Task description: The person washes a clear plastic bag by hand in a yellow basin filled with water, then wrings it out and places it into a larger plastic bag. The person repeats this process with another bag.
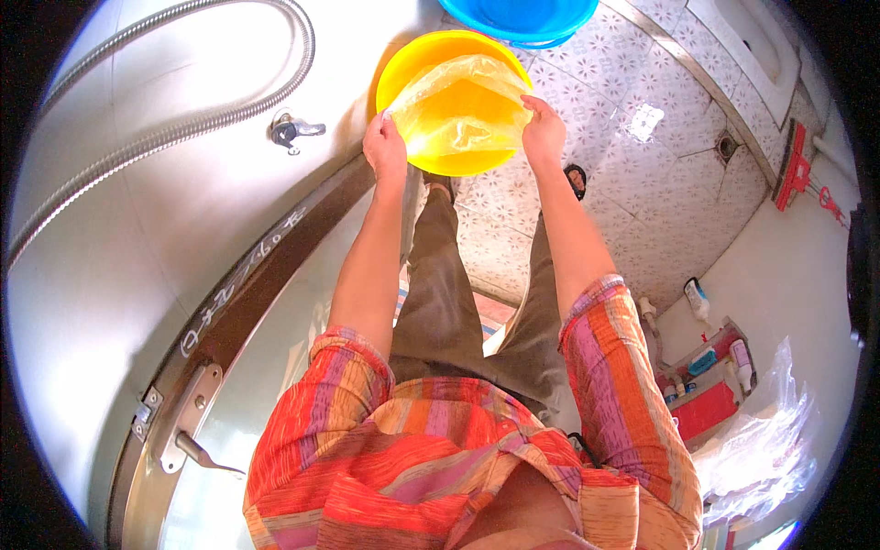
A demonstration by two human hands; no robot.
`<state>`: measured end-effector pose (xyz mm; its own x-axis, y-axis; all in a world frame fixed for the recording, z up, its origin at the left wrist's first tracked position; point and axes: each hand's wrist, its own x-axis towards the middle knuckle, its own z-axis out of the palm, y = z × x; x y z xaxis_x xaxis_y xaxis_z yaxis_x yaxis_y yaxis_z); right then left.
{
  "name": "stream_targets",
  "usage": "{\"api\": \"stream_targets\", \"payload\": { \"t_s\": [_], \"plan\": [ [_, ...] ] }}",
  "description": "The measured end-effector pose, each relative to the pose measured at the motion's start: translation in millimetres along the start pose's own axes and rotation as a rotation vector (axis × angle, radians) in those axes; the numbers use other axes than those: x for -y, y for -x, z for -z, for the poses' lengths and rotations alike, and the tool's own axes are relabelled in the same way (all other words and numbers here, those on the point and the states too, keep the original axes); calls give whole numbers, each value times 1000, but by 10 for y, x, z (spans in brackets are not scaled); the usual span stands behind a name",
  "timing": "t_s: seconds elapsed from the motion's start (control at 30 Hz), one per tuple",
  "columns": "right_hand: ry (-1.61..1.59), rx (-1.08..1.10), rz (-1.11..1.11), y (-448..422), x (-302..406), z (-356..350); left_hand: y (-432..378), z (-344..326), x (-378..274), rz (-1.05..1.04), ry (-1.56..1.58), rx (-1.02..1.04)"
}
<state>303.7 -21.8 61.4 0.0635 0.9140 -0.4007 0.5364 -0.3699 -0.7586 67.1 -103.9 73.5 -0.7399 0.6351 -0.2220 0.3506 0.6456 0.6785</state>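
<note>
My left hand (386,149) pinches one side of a clear plastic bag (462,130), and my right hand (544,132) holds its other side. Stretched between my hands, the thin bag hangs over or in a round yellow basin (405,58); how deep it reaches I cannot tell. Behind the yellow basin, at the top edge of the view, is a blue plastic bucket or basin (526,17), partly cut off. My feet are on the tiled floor below the yellow basin.
A door with a metal handle (206,457) stands at left, near a wall tap (295,130) and metal hose (206,117). At right are a floor drain (726,146), a red squeegee (793,168), a rack of bottles (708,412) and hanging clear plastic (756,454).
</note>
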Motion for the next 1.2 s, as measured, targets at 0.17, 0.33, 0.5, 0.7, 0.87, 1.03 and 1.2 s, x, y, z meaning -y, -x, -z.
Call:
{"api": "stream_targets", "payload": {
  "t_s": [0.17, 0.33, 0.5, 0.7, 0.87, 1.03, 1.2],
  "plan": [
    [-78, -23, 133, 182, 330, 79, 183, -47, -192, 6, 280, 112],
    [-95, 60, 255, 422, 870, -34, 371, -38, -837, -27, 292, 514],
    [-131, 78, 245, 443, 968, -302, 389, 67, -641, 46, 237, 757],
    [-67, 186, 134, 584, 627, -397, 376, 31, -476, -21, -6, 937],
    [-51, 263, 254, 606, 649, -570, 107, -428, 351, 77, 244, 965],
    [42, 290, 415, 502, 720, -686, 34, -212, 110, -145, -151, 954],
    [-88, 222, 532, 797, 963, -457, 217, 48, -225, -133, 267, 675]
  ]
}}
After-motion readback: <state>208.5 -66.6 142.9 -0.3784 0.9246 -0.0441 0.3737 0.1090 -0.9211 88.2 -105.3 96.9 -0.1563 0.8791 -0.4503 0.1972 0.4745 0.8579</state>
